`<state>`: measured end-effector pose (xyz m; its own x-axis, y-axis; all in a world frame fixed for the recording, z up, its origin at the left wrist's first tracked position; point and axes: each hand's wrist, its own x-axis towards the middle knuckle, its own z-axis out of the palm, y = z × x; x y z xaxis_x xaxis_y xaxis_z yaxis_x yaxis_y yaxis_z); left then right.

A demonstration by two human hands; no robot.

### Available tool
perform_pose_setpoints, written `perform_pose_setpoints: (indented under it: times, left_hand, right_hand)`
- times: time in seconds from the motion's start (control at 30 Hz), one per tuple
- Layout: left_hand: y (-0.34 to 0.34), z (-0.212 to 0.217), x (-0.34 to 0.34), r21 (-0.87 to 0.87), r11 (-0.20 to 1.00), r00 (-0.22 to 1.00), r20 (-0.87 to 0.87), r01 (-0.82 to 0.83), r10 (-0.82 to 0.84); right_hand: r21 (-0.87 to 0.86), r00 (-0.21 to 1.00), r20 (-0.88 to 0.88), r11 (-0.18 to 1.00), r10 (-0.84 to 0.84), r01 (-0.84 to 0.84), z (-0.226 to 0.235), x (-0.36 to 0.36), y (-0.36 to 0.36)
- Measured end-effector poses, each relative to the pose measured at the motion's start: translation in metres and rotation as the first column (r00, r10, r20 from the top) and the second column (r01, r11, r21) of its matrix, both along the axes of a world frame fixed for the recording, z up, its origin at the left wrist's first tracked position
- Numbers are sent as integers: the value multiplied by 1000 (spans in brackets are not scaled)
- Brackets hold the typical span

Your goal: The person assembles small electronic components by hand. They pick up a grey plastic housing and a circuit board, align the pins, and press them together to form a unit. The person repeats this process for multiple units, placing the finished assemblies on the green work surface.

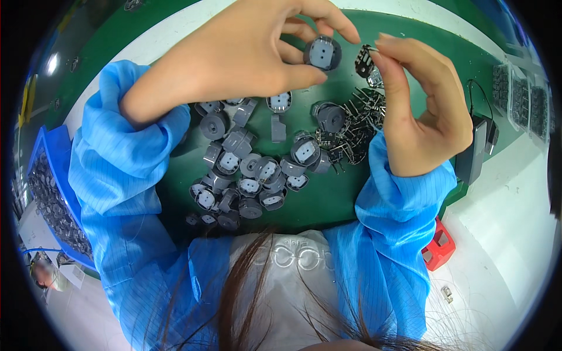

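My left hand [246, 52] reaches across from the left, its thumb and fingers closed round a round grey plastic housing [322, 54]. That housing has a lighter grey face with two small dark holes, turned up. Just to the right, my right hand [430, 102] pinches a small black circuit board [364, 61] with metal contacts between thumb and forefinger. The board and the housing are a short gap apart. Below my hands lies a heap of similar grey housings [249, 186]. Beside it, partly behind my right wrist, is a pile of black boards with metal pins [354, 128].
Everything lies on a green work mat [319, 202]. A blue bin [61, 193] full of small dark parts stands at the left. On the right are a dark box-shaped device [471, 152] with a cable, clear trays [521, 99] of dark parts, and a red plastic piece [439, 245] lower down.
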<state>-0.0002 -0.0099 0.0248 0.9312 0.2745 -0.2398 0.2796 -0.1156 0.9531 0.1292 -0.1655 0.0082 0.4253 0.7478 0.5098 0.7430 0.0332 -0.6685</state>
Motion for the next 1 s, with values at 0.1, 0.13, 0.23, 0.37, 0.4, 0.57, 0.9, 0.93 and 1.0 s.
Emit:
perform_pose_setpoints:
  times: [0.1, 0.13, 0.23, 0.37, 0.4, 0.57, 0.9, 0.93, 1.0]
  left_hand:
    - [17, -2, 6, -240, 971, 1000, 9, 10, -8]
    - [9, 3, 6, -188, 980, 997, 25, -62, 68]
    - [3, -1, 1, 80, 996, 979, 203, -26, 9]
    - [3, -36, -4, 144, 989, 933, 359, -23, -31]
    - [3, -39, -5, 132, 991, 931, 365, -34, -17]
    - [-6, -32, -5, 199, 977, 950, 311, -74, 9]
    - [8, -25, 1, -449, 894, 992, 111, 4, 52]
    - [12, -29, 2, -501, 865, 994, 96, 4, 50]
    - [7, -28, 1, -454, 889, 987, 104, -61, 121]
  right_hand:
    - [-106, 980, -200, 994, 15, -37, 6, -1, -1]
    - [-149, 939, -343, 987, 9, -64, 8, -2, -1]
    - [-45, 976, -209, 997, 53, -63, -4, -2, 0]
    - [-26, 992, -125, 1000, 8, -11, -6, -7, 3]
    - [-40, 989, -145, 999, 1, -7, -5, -10, 3]
    - [-67, 997, -65, 997, -38, 34, -3, -15, 2]
    - [-18, 962, 273, 1000, -1, 6, -11, -8, 5]
    - [-32, 968, 248, 999, 29, -22, -10, -7, 7]
    - [-41, 996, 51, 997, 74, -72, -13, -8, 10]
